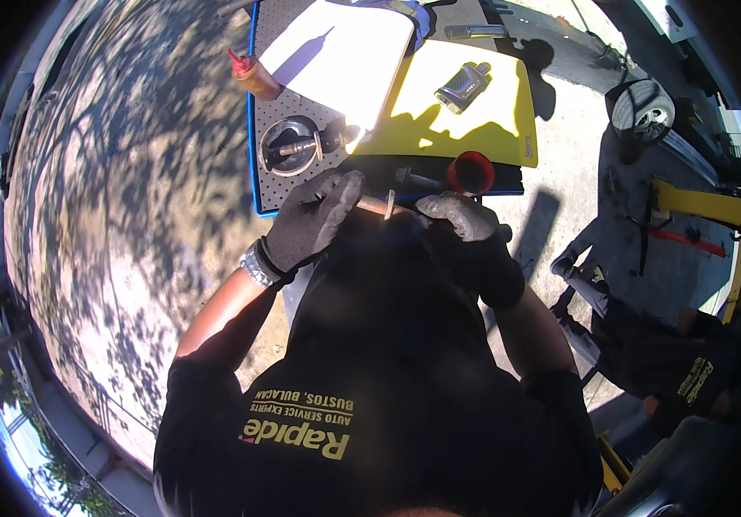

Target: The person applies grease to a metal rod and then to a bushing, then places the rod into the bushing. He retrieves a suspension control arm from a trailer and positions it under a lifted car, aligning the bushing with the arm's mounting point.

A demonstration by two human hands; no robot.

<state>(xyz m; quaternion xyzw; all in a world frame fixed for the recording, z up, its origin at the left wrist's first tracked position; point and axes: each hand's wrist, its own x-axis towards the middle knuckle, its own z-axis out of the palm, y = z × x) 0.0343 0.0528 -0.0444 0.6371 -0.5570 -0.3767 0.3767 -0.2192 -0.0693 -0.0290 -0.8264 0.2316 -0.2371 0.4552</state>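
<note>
A slim brownish metal rod with a flat upright plate or collar (pixel 389 205) spans the gap between my hands in front of my chest. My left hand (pixel 317 211), in a dark work glove, has its fingers closed on one end of this rod. My right hand (pixel 465 226), gloved too, is curled at the other end, where dark shadow hides part of its grip. Just beyond my hands lie a bolt-like metal part (pixel 418 179) and a red cup (pixel 471 172). Beyond my left hand, a round dish (pixel 264 155) holds metal parts.
A perforated blue-edged table (pixel 265 194) carries a squeeze bottle (pixel 255 77) with a red cap, a white panel (pixel 353 43), a yellow panel (pixel 508 116) and a dark boxy device (pixel 463 86). Off right are a wheel (pixel 644 112), a yellow lift arm (pixel 702 202) and another person (pixel 646 345).
</note>
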